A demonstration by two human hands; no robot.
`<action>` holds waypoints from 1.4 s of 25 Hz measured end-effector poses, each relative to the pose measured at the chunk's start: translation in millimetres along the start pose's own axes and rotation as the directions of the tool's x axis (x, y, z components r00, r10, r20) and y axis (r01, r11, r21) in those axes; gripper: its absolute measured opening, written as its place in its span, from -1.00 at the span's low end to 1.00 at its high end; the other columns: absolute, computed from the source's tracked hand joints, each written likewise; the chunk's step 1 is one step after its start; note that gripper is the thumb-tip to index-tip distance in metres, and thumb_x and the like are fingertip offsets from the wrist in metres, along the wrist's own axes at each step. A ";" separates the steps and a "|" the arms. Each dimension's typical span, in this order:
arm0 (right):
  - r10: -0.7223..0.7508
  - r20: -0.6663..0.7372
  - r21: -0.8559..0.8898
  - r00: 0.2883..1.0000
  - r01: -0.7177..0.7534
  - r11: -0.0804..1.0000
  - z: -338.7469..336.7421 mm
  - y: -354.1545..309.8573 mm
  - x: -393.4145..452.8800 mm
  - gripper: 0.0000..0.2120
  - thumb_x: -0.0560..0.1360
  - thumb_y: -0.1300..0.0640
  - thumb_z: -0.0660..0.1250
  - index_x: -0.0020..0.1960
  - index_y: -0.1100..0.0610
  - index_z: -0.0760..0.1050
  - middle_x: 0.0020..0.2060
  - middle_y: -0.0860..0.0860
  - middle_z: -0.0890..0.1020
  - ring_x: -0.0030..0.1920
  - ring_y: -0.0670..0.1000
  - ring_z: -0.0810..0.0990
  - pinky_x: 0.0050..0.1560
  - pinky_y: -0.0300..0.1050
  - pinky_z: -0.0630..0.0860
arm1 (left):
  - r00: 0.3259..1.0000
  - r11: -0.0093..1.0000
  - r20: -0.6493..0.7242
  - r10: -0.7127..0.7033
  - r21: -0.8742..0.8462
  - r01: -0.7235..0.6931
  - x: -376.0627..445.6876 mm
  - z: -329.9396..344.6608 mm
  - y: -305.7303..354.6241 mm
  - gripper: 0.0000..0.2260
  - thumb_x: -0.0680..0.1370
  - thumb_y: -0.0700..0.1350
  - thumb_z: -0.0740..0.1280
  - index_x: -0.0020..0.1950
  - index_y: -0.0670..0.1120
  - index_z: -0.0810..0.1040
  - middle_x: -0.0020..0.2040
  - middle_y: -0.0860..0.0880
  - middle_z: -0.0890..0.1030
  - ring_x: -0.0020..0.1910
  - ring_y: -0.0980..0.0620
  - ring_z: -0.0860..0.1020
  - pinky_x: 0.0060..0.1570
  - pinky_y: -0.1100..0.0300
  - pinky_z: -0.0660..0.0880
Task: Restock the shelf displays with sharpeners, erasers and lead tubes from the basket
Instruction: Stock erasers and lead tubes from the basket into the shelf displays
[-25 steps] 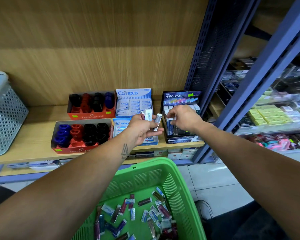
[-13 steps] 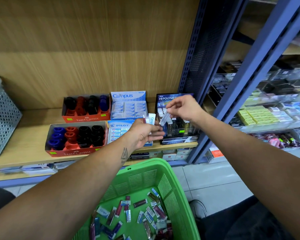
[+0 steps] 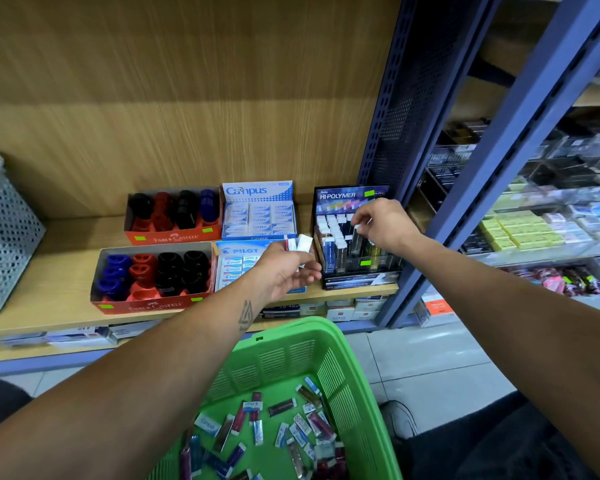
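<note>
Head view — why is the right hand (image 3: 381,225) over the lead rack (image 3: 355,244)?
— It pinches a lead tube (image 3: 358,227) at its top, lowering it into a slot, I'd judge.
— And the left hand (image 3: 288,270)?
— It grips spare tubes (image 3: 300,244) near the rack, probably so the right can take them quickly.
— Remaining stock?
— Loose in the green basket (image 3: 357,393) below the shelf (image 3: 63,271).

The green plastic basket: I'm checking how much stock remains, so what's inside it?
The green plastic basket holds loose lead tubes and small wrapped erasers scattered across its floor. The left forearm and the frame edge hide its near-left part.
</note>
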State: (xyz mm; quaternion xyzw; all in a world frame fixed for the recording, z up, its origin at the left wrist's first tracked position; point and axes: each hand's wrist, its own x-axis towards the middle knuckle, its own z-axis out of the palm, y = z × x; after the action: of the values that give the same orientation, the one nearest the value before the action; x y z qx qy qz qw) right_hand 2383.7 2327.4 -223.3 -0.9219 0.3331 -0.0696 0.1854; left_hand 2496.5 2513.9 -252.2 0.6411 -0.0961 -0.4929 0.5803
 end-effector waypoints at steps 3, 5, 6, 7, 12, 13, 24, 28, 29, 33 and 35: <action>-0.029 0.007 0.032 1.000 0.028 0.999 1.2 -3.4 3.9 -0.88 0.52 0.27 0.43 -0.08 0.05 0.61 -0.18 -0.02 0.61 -0.13 0.00 0.59 0.01 -0.14 0.54 | 1.000 1.000 0.011 -0.001 -0.004 0.001 -0.5 -0.7 1.3 -0.75 0.59 -0.35 0.29 0.26 -0.28 0.39 -0.23 -0.25 0.66 -0.38 -0.07 0.62 -0.43 0.20 0.53; -0.039 0.012 0.020 0.999 0.039 0.999 1.9 -5.4 5.3 -0.88 0.51 0.27 0.43 -0.06 0.07 0.60 -0.18 -0.01 0.61 -0.11 0.01 0.60 0.04 -0.10 0.56 | 1.000 1.000 0.010 -0.007 -0.010 0.007 1.1 -1.2 0.7 -0.74 0.59 -0.35 0.28 0.27 -0.29 0.35 -0.22 -0.27 0.67 -0.37 -0.08 0.63 -0.42 0.19 0.54; -0.042 0.010 -0.002 0.999 0.042 0.999 2.2 -6.1 5.5 -0.89 0.52 0.27 0.43 -0.05 0.08 0.60 -0.16 0.00 0.61 -0.10 0.03 0.60 0.04 -0.09 0.56 | 1.000 1.000 0.009 -0.009 -0.013 0.009 1.1 -1.6 0.6 -0.72 0.59 -0.35 0.28 0.29 -0.30 0.33 -0.21 -0.28 0.67 -0.36 -0.09 0.63 -0.42 0.19 0.54; -0.044 0.009 -0.019 0.999 0.044 0.999 2.2 -6.7 5.5 -0.89 0.52 0.27 0.43 -0.06 0.08 0.59 -0.15 0.01 0.60 -0.09 0.04 0.60 0.04 -0.08 0.56 | 1.000 1.000 0.007 -0.012 -0.017 0.012 1.4 -1.8 0.2 -0.69 0.59 -0.35 0.28 0.31 -0.30 0.32 -0.21 -0.28 0.67 -0.36 -0.10 0.63 -0.43 0.19 0.54; -0.036 -0.023 -0.087 0.999 0.034 0.996 0.8 -4.7 6.4 -0.89 0.51 0.29 0.43 -0.04 0.11 0.62 -0.13 0.01 0.58 -0.05 0.07 0.60 0.04 -0.06 0.57 | 1.000 0.999 0.014 -0.016 -0.052 0.016 -1.5 -2.4 -0.8 -0.81 0.59 -0.37 0.30 0.16 -0.23 0.37 -0.16 -0.28 0.65 -0.32 -0.11 0.63 -0.40 0.20 0.56; -0.029 -0.011 -0.088 1.000 0.028 0.996 3.7 -4.7 5.7 -0.89 0.51 0.29 0.43 -0.02 0.11 0.64 -0.13 0.01 0.59 -0.04 0.06 0.61 0.04 -0.07 0.57 | 1.000 0.998 0.017 -0.015 -0.060 0.016 -2.7 -2.5 -1.0 -0.83 0.59 -0.36 0.30 0.13 -0.22 0.39 -0.16 -0.27 0.64 -0.31 -0.10 0.63 -0.40 0.21 0.56; -0.006 0.203 0.631 0.979 -0.126 0.766 5.6 -41.6 -17.1 -0.86 0.52 0.14 0.45 0.06 0.15 0.63 -0.12 0.10 0.71 -0.17 0.01 0.67 -0.09 -0.04 0.61 | 0.992 0.990 0.116 0.058 -0.136 -0.042 -6.9 -4.3 -0.7 -0.91 0.58 -0.35 0.33 -0.02 -0.18 0.50 -0.07 -0.29 0.66 -0.39 0.01 0.60 -0.40 0.28 0.53; -0.066 0.248 0.712 0.967 -0.135 0.689 14.9 -55.4 -23.3 -0.84 0.47 0.37 0.45 0.03 0.21 0.63 -0.21 0.09 0.66 -0.24 -0.01 0.63 -0.07 -0.06 0.62 | 0.989 0.988 0.139 0.049 -0.150 -0.028 -14.3 -6.5 1.7 -0.88 0.54 -0.40 0.33 -0.05 -0.21 0.58 -0.15 -0.23 0.65 -0.39 0.05 0.52 -0.47 0.32 0.43; -0.021 0.233 0.737 0.972 -0.163 0.656 15.3 -55.2 -22.9 -0.83 0.47 0.40 0.44 0.02 0.23 0.63 -0.24 0.08 0.66 -0.25 0.00 0.62 -0.08 -0.08 0.61 | 0.989 0.982 0.141 0.032 -0.190 -0.004 -15.5 -8.9 2.5 -0.87 0.54 -0.41 0.29 -0.03 -0.22 0.57 -0.20 -0.20 0.63 -0.37 0.04 0.50 -0.46 0.30 0.41; 0.065 0.246 0.792 0.967 -0.239 0.562 14.6 -49.4 -23.0 -0.84 0.50 0.40 0.40 0.06 0.25 0.61 -0.30 0.10 0.67 -0.32 0.03 0.60 -0.17 -0.13 0.61 | 0.986 0.953 0.164 0.019 -0.301 0.032 -19.4 -22.9 5.4 -0.82 0.58 -0.40 0.15 0.11 -0.28 0.50 -0.14 -0.23 0.62 -0.23 -0.07 0.59 -0.31 0.21 0.53; 0.048 0.262 0.820 0.964 -0.249 0.515 15.0 -48.5 -23.3 -0.80 0.50 0.42 0.38 0.10 0.27 0.61 -0.26 0.14 0.67 -0.31 0.04 0.62 -0.14 -0.12 0.64 | 0.985 0.956 0.166 0.049 -0.293 0.001 -21.9 -28.4 5.4 -0.87 0.61 -0.42 0.16 0.04 -0.32 0.49 -0.10 -0.29 0.65 -0.14 -0.15 0.64 -0.22 0.18 0.62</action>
State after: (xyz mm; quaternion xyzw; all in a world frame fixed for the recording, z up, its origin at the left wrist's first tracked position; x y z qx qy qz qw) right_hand 2398.1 2381.2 -218.5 -0.6854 0.3142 -0.1106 0.6476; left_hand 2509.2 2545.9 -240.8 0.5024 -0.0795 -0.5478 0.6642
